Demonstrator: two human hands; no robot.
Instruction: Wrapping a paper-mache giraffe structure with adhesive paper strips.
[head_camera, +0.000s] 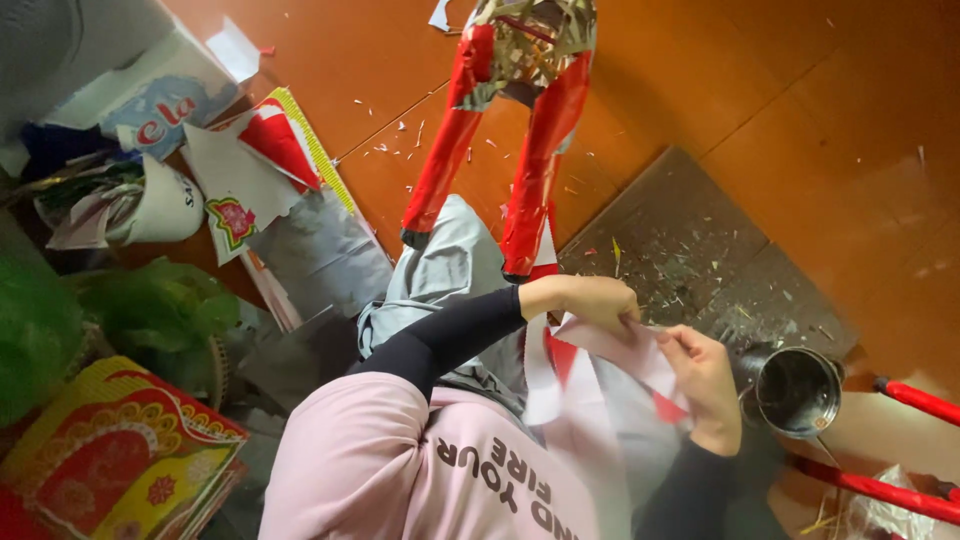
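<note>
Pink sweatshirt (400, 470) nearest lens, beyond it left hand (590, 300) and right hand (705, 385) pinching the top edge of a white-and-red paper sheet (600, 370) hanging below the fingers: likely light, floppy, tearable, best gripped at edges.

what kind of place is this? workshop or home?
Likely a home floor used as a paper-craft workspace: both hands work a red-and-white paper sheet, a red-wrapped woven frame stands ahead, paper scraps litter the orange floor.
</note>
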